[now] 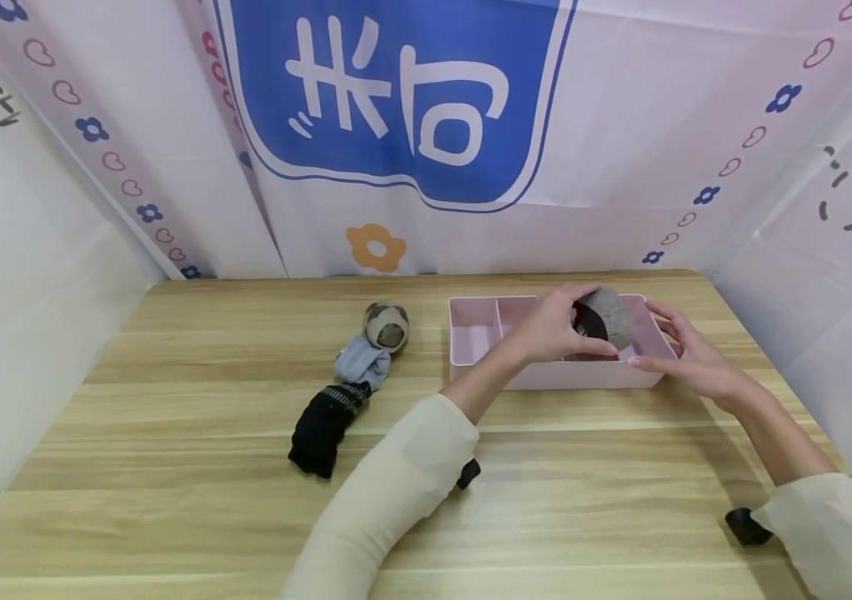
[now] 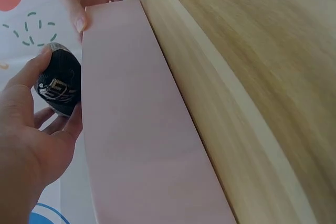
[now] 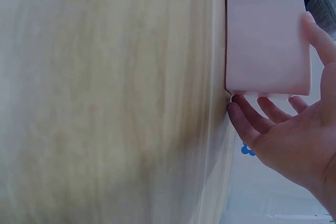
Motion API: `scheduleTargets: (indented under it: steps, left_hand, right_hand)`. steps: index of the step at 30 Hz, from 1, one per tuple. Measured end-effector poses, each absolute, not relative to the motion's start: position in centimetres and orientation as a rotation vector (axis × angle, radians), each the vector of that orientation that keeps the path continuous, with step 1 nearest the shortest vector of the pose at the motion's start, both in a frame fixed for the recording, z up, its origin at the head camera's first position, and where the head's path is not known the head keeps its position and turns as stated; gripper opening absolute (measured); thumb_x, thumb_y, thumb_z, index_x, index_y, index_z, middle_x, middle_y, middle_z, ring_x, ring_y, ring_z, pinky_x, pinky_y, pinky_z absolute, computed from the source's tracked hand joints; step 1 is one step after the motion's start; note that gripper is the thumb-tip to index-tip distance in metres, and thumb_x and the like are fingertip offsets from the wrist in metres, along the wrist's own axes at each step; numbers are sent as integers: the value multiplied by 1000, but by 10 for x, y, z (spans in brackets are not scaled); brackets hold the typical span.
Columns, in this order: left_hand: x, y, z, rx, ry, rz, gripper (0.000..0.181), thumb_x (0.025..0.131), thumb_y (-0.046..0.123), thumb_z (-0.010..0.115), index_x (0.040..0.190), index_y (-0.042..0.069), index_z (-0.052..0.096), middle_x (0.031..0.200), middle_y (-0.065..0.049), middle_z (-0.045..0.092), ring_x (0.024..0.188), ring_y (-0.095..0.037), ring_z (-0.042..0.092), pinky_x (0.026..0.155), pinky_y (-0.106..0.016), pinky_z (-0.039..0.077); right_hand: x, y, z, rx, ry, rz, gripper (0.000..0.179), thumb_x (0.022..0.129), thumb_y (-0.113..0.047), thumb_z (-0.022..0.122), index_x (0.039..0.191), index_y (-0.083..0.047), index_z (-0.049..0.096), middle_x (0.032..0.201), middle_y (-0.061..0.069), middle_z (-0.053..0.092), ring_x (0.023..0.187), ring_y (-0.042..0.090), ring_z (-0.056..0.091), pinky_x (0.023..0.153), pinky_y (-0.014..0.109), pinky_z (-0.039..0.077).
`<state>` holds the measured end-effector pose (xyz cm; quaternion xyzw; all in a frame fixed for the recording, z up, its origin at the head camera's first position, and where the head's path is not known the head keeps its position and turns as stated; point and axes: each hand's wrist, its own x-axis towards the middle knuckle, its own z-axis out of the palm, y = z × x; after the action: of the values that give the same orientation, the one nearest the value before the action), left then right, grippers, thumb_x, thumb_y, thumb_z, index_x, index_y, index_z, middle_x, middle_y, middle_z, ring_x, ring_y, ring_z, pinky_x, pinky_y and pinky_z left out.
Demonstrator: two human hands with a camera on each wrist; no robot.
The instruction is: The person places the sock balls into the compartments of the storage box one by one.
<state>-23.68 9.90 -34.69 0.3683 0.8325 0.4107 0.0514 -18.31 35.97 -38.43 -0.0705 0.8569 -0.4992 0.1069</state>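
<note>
My left hand [image 1: 549, 327] pinches a balled-up sock [image 1: 612, 317], grey with a dark part, over the right part of a pink divided box [image 1: 583, 377]. In the left wrist view, the sock's dark side [image 2: 60, 82] shows pale printing between thumb and fingers. At the box's right end, my right hand [image 1: 699, 358] holds the corner. Its thumb lies on the front rim and its fingers bend along the end wall, as the right wrist view shows. The left compartment has nothing in it; the hand and sock partly hide the others.
Left of the box, three rolled socks lie in a slanting row on the wooden table [image 1: 193, 467]: a camouflage-patterned one [image 1: 386, 325], a light blue-grey one [image 1: 362, 362] and a black one [image 1: 324, 429]. Printed cloth [image 1: 426, 233] hangs behind the table.
</note>
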Motion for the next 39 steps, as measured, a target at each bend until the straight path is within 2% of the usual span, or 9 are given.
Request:
scheduleTargets:
  steps: [7,13,15,17,20,22,27,34,39]
  left_hand:
    - [-238,119,-345,1057,2588,1219,93,81,36,91,156,7,44,148,-6,57,124,-11,55,99,-14,43]
    - [-239,132,-345,1039,2622,1178,88,79,33,93,151,9,49,142,-2,60,120,-9,56,97,-12,42]
    - [-240,135,-346,1068,2618,1179,85,78,31,93,149,9,52,140,-3,61,119,-9,56,96,-10,41]
    - [-241,137,-347,1089,2617,1184,84,77,30,94,148,9,54,140,-3,62,119,-9,56,95,-9,40]
    - [-242,142,-347,1080,2627,1174,85,76,32,95,148,10,54,140,-2,61,119,-8,56,95,-9,39]
    - [-243,145,-348,1072,2639,1164,86,76,33,95,148,10,54,142,-2,61,121,-8,56,96,-9,39]
    - [-245,153,-349,1056,2650,1135,87,75,34,95,148,10,55,143,-2,60,123,-8,56,97,-8,39]
    - [-247,162,-352,1101,2699,997,83,78,37,93,147,11,57,147,-2,58,129,-9,53,102,-10,37]
    - [-245,170,-352,1074,2767,851,74,80,43,90,142,16,62,140,5,62,123,-6,53,99,-12,39]
  right_hand:
    - [-183,360,-385,-215,2508,-1503,103,97,-12,71,167,-12,-4,170,26,-2,153,53,4,117,75,14]
    - [-184,359,-385,-216,2492,-1530,102,96,-9,71,166,-11,-3,169,25,3,154,51,5,119,71,11]
    - [-184,359,-385,-212,2490,-1526,102,97,-9,71,166,-11,-3,169,25,5,154,49,6,124,61,15]
    - [-183,359,-385,-211,2489,-1520,101,97,-10,72,166,-10,-2,168,25,8,153,48,9,124,40,24]
    - [-183,359,-384,-218,2497,-1516,98,97,-10,72,165,-8,2,165,23,14,152,47,12,105,13,33]
    - [-183,360,-385,-226,2506,-1513,95,97,-10,72,164,-6,4,163,22,16,151,46,14,94,7,34]
    - [-182,360,-386,-241,2513,-1517,89,97,-9,71,161,-3,9,162,22,18,148,45,19,91,8,36]
    - [-183,360,-387,-238,2510,-1513,90,98,-10,70,162,-3,8,162,22,17,146,42,22,92,8,36]
    - [-182,361,-387,-236,2533,-1499,91,98,-9,69,164,-5,7,160,21,20,138,25,32,91,8,38]
